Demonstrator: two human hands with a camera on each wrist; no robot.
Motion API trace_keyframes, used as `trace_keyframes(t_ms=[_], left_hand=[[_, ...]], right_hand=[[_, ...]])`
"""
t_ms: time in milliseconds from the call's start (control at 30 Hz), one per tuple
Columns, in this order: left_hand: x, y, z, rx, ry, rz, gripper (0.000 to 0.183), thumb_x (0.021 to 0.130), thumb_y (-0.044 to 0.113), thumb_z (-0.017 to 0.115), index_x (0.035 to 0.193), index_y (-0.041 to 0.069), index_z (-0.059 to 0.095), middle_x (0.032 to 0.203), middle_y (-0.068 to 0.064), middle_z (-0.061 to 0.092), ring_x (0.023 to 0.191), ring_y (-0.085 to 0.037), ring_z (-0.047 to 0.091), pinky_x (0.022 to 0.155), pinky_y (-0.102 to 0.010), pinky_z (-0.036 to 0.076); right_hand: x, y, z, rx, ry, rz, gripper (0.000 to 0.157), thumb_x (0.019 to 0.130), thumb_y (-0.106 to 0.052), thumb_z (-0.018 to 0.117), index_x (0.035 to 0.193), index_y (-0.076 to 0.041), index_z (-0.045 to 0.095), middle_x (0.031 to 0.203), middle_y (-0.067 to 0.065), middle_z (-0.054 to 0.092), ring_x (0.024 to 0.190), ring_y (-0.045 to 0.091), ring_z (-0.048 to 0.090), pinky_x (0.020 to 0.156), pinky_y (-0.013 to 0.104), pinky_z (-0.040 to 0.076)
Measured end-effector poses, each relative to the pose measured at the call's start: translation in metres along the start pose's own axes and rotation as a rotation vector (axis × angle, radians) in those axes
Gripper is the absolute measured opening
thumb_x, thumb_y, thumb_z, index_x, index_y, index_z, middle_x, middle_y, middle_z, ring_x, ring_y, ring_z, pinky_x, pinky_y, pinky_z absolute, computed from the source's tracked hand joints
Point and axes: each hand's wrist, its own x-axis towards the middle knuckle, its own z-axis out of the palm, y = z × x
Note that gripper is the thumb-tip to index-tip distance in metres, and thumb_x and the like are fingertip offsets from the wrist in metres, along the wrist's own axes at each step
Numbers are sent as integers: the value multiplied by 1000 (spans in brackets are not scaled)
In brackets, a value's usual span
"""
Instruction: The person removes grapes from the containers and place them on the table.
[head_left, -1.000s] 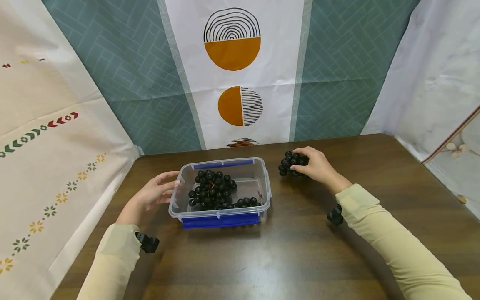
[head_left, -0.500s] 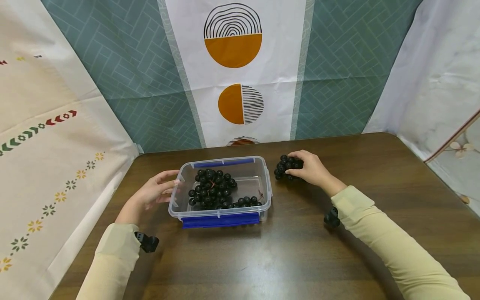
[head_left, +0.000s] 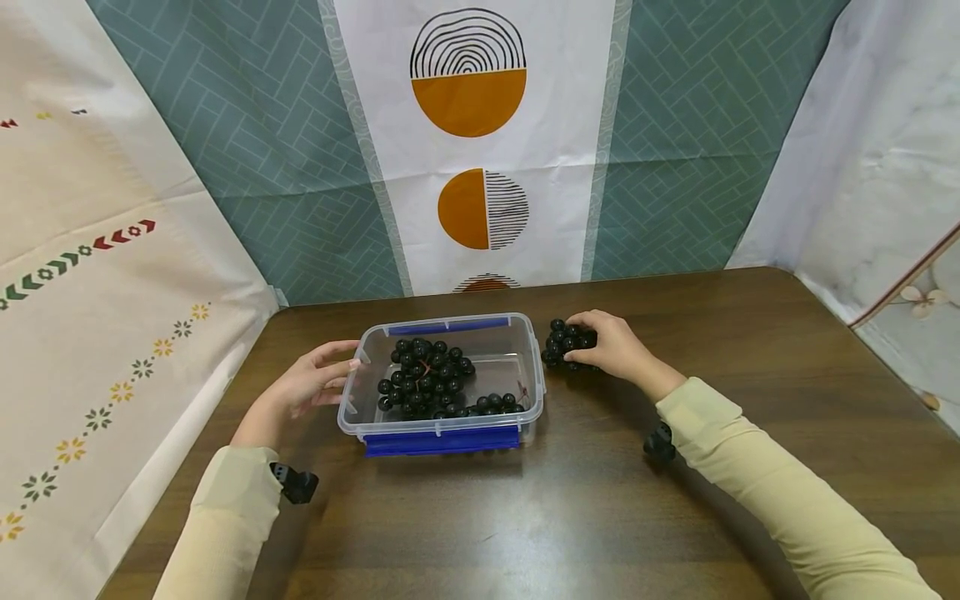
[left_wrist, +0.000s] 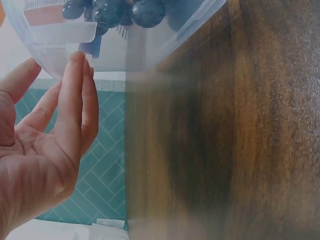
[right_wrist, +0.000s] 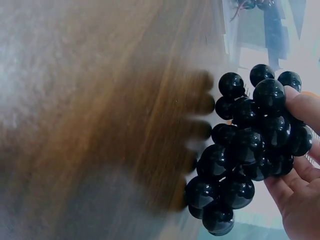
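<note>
A bunch of black grapes (head_left: 561, 343) is held between the thumb and fingers of my right hand (head_left: 611, 348), just right of a clear plastic container with blue latches (head_left: 442, 442). Up close in the right wrist view, the bunch (right_wrist: 247, 145) hangs over the wood with its reflection beside it. Inside the container lie a larger bunch of black grapes (head_left: 423, 379) and, along the front wall, more grapes (head_left: 495, 403) with a bit of stem. At the container's left end, my left hand (head_left: 311, 383) touches the wall with its fingertips, the fingers loosely extended.
All of this is on a brown wooden table (head_left: 480, 525). Its back edge meets a green and white patterned cloth (head_left: 480, 150). A cream embroidered cloth (head_left: 135, 333) borders the left side, and a pale cloth (head_left: 892, 167) the right.
My right hand has moved left and a little nearer to me with the bunch of grapes, bringing it close to the container's right end. The left hand and container stay put.
</note>
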Motion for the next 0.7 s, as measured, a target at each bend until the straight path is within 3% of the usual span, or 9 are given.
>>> trace_keyframes(t_ms=[300,533,700], left_hand=[[-2,0,1,19,0,-4,67,97,29,55,150,8,21,118,3,64,97,-10,64,81,-33,55],[-2,-1,2,42,6,-9,67,96,32,57,149,8,23,128,-9,60,98,-12,64,81,-34,55],[-2,0,1,50,9,-6,67,96,34,57,149,8,25,125,-7,62,96,-12,65,81,-34,55]], right_hand=[[-4,-6,4,-54,6,-31,50,74,-14,82,115,3,60,110,19,61,100,34,56,89,50,46],[-7,-7,5,-56,5,-30,51,71,-14,84,114,2,61,108,18,60,98,33,56,89,50,47],[-8,-6,5,-63,1,-29,52,71,-15,84,115,2,60,106,18,60,97,33,55,88,50,47]])
